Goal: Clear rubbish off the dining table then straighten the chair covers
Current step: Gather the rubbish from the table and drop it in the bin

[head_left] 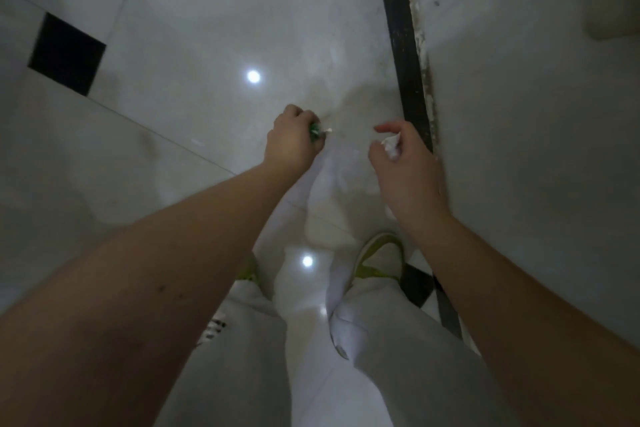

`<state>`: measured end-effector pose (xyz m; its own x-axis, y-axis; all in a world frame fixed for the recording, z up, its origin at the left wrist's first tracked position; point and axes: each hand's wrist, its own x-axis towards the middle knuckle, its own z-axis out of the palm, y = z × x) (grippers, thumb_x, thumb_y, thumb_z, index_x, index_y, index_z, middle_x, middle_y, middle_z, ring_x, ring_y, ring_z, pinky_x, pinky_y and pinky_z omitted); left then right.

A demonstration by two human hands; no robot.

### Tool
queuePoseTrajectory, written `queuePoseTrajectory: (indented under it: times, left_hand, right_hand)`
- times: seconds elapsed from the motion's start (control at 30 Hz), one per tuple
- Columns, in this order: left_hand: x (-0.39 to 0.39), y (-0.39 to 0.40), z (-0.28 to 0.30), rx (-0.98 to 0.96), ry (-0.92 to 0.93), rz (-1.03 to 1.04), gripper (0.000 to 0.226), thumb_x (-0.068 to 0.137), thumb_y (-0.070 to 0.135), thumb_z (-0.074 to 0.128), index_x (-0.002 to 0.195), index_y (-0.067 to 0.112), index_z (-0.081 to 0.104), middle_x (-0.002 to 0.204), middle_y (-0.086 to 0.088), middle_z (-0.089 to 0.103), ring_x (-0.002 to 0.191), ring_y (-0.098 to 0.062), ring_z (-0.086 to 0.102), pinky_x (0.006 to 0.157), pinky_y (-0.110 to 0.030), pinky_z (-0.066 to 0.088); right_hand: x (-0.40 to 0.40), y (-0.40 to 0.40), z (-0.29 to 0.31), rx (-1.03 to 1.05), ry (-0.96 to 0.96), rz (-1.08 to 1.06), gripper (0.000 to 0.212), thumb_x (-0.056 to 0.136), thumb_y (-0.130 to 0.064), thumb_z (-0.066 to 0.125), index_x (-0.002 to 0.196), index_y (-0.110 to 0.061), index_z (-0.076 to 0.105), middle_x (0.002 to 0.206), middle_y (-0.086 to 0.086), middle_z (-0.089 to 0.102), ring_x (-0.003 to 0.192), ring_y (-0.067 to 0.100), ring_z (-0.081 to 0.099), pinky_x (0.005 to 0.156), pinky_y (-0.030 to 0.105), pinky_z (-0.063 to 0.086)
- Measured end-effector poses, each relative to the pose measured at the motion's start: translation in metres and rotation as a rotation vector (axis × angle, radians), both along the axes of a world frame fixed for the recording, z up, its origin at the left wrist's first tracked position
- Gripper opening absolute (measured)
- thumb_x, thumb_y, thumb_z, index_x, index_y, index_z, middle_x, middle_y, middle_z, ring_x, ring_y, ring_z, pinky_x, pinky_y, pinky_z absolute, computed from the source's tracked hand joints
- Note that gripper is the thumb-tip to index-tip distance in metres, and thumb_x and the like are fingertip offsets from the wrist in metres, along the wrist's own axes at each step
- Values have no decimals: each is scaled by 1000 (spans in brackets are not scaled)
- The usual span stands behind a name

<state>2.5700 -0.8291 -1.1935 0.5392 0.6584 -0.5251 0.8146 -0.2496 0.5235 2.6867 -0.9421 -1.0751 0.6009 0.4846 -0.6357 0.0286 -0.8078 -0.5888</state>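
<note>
Head view: a green-and-white wrapper sits clenched in the left hand, crumpled white paper (partly hidden) in the right hand's loosely curled fingers, both above the glossy tiled floor.

1. A glossy pale tiled floor filled most of the view, its grout lines running diagonally.
2. A black square inset tile sat near the floor's left edge.
3. Two round light reflections shone on the floor, one toward the middle and one lower down between the legs.
4. A dark strip ran along the floor's right edge, against a pale wall.
5. A shoe with yellow-green trim stood just beside that strip.
6. Light trousers covered the legs at the bottom.
</note>
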Motion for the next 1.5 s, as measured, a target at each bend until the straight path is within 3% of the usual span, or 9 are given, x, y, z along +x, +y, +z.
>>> queuePoseTrajectory:
  times: [0.07, 0.17, 0.3, 0.53, 0.67, 0.83, 1.0, 1.2, 1.5]
  left_hand:
    - [-10, 5, 29, -139, -43, 167, 21, 86, 26, 66, 97, 9, 63, 96, -9, 56, 82, -22, 52, 68, -26, 38]
    - [-26, 12, 77, -438, -158, 621, 12, 86, 21, 65, 90, 11, 60, 87, -12, 64, 73, -22, 60, 56, -26, 44]
    - [-42, 19, 155, -797, -420, 1077, 4, 95, 4, 50, 95, 7, 53, 98, -18, 67, 88, -25, 69, 78, -41, 59]
    - [-75, 46, 324, -845, -547, 1209, 23, 89, -1, 49, 72, 15, 47, 69, -7, 49, 54, -15, 52, 52, -25, 48]
    - [-96, 63, 442, -797, -622, 1238, 27, 86, -3, 50, 75, 20, 46, 65, -1, 44, 52, -14, 46, 45, -21, 40]
    - [-106, 75, 583, -698, -830, 1121, 27, 88, -8, 49, 88, 19, 50, 68, -2, 44, 52, -13, 40, 42, -20, 29]
    - [-146, 67, 692, -532, -924, 1000, 24, 86, -4, 57, 100, 16, 54, 69, -4, 46, 54, -13, 41, 47, -24, 28]
    - [-222, 48, 775, -206, -722, 900, 14, 88, 13, 65, 99, 20, 59, 73, 1, 57, 60, -13, 53, 56, -30, 44]
    - [-336, 47, 845, 133, -588, 926, 23, 82, 26, 71, 99, 36, 60, 104, 9, 55, 70, -13, 52, 58, -31, 49]
  right_hand:
    - [-10, 4, 15, 11, 28, -35, 20, 92, -27, 55, 112, -30, 56, 84, -4, 58, 72, 10, 59, 62, 24, 51]
    - [-25, 13, 47, 41, 66, -77, 21, 93, -25, 56, 113, -30, 57, 78, -6, 55, 65, 7, 53, 58, 20, 45]
    - [-35, 23, 108, 65, 57, -68, 20, 93, -26, 54, 112, -30, 56, 77, -3, 56, 62, 7, 51, 58, 19, 43]
    - [-52, 49, 250, 144, 70, -35, 17, 93, -21, 57, 109, -26, 58, 78, 0, 51, 60, 4, 47, 55, 12, 41]
    - [-61, 59, 351, 193, 82, 23, 16, 91, -22, 58, 106, -28, 61, 87, 13, 58, 65, 6, 53, 56, 10, 42]
    - [-62, 70, 477, 336, 32, 31, 16, 91, -19, 57, 98, -33, 61, 80, -4, 63, 65, 3, 58, 57, 13, 45]
    - [-73, 94, 565, 387, 97, 81, 11, 92, -20, 57, 94, -30, 62, 61, -6, 60, 66, 16, 66, 64, 33, 51]
    - [-106, 129, 645, 411, 111, 218, 8, 89, -35, 56, 95, -34, 61, 68, 1, 67, 66, 20, 71, 40, 22, 41]
    - [-183, 162, 729, 582, -32, 553, 5, 89, -36, 58, 88, -33, 61, 73, 1, 63, 56, 11, 62, 55, 31, 50]
